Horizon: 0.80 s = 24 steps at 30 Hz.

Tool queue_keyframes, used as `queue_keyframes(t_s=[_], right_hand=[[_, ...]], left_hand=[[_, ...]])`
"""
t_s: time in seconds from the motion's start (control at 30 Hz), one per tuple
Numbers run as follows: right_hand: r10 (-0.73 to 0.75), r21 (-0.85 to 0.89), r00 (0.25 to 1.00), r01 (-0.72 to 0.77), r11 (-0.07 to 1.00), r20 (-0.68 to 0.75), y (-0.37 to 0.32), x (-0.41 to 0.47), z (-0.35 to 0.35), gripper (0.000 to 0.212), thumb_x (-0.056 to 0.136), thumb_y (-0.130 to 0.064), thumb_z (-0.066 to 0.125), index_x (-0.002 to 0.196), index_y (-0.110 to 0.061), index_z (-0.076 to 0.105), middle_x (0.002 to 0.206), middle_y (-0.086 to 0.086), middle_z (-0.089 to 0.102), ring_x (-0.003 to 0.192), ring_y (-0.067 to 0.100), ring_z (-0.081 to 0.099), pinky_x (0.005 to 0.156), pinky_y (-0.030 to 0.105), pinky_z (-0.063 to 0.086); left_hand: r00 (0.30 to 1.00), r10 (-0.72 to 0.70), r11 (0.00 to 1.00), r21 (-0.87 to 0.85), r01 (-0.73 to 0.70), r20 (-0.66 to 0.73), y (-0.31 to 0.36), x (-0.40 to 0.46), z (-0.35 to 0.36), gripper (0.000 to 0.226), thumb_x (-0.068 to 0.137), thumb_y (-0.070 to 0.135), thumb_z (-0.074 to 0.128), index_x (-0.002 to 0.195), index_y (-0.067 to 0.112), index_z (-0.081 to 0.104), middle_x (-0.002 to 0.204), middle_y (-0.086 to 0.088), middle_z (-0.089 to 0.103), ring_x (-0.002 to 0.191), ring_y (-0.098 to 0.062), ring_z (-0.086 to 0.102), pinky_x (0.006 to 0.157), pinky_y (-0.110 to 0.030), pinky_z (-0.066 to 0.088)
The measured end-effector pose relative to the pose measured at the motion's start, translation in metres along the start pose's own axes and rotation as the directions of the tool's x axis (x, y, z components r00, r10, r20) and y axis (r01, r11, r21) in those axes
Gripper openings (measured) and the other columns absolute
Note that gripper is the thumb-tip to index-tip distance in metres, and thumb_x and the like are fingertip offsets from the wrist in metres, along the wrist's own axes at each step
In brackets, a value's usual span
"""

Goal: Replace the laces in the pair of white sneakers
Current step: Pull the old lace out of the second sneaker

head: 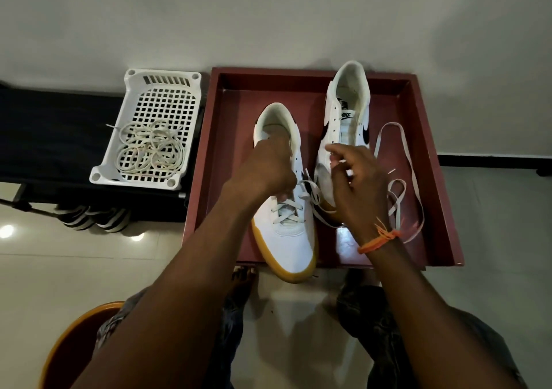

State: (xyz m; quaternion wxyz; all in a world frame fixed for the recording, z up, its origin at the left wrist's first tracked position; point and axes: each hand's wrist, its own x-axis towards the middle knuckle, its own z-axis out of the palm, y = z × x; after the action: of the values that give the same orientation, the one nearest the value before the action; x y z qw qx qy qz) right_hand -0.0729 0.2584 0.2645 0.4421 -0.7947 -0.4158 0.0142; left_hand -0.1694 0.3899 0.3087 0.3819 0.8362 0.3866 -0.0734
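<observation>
Head view: in the tray [430,137], the near shoe [286,233] has only its lowest eyelets laced. The left hand [265,167] grips its upper; the right hand [355,185] pinches the lace [406,161]. The far shoe [346,113] looks unlaced. Old laces [149,149] fill the basket [134,74].

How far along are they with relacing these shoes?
Done: old laces lie in the white basket. In hand: the near shoe has its lowest rows laced; the left hand steadies it while the right hand pinches the new lace. Left: its upper eyelets, then the unlaced far shoe.
</observation>
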Motion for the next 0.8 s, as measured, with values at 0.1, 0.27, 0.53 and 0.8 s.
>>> queue_keyframes(t_s=[0.1,0.27,0.53,0.8], right_hand=[[-0.189,-0.113,0.954,0.219,0.969,0.231,-0.001,-0.004,0.010,0.055,0.084,-0.013,0.037,0.133,-0.023,0.060,0.115,0.010,0.061,0.100,0.031,0.058,0.080,0.039,0.051],[-0.082,-0.305,0.907,0.223,0.926,0.414,0.000,-0.011,0.014,0.060,0.083,-0.007,0.055,0.134,-0.038,0.054,0.125,0.003,0.053,0.114,0.032,0.048,0.087,0.046,0.036],[-0.069,-0.186,0.955,0.127,0.974,0.288,0.006,-0.003,0.009,0.059,0.079,-0.017,0.026,0.113,-0.037,0.070,0.114,-0.004,0.062,0.106,0.028,0.054,0.083,0.050,0.046],[0.122,-0.031,0.993,-0.122,0.992,0.002,-0.007,-0.008,-0.003,0.020,0.087,-0.033,0.068,0.074,-0.018,0.071,0.069,-0.004,0.068,0.063,0.009,0.061,0.061,0.034,0.052]], left_hand=[[1.000,-0.022,0.997,-0.079,0.021,-0.014,0.005,-0.001,0.004,0.051,0.081,-0.004,0.066,0.123,0.007,0.040,0.080,-0.002,0.053,0.058,-0.013,0.056,0.036,-0.016,0.043],[0.995,-0.034,0.997,-0.060,0.040,0.090,-0.003,-0.002,-0.006,0.059,0.078,-0.001,0.073,0.126,0.011,0.038,0.084,-0.011,0.061,0.062,-0.021,0.058,0.055,-0.033,0.051],[0.958,-0.070,0.991,-0.092,0.100,0.280,-0.024,-0.007,-0.044,0.043,0.063,0.008,0.089,0.096,0.018,0.065,0.077,-0.002,0.067,0.065,-0.016,0.059,0.060,-0.032,0.049],[0.977,0.198,0.929,0.331,-0.163,-0.075,-0.009,0.005,-0.005,0.017,0.073,0.029,0.078,0.089,0.022,0.074,0.094,0.004,0.068,0.083,-0.021,0.067,0.073,-0.037,0.057]])
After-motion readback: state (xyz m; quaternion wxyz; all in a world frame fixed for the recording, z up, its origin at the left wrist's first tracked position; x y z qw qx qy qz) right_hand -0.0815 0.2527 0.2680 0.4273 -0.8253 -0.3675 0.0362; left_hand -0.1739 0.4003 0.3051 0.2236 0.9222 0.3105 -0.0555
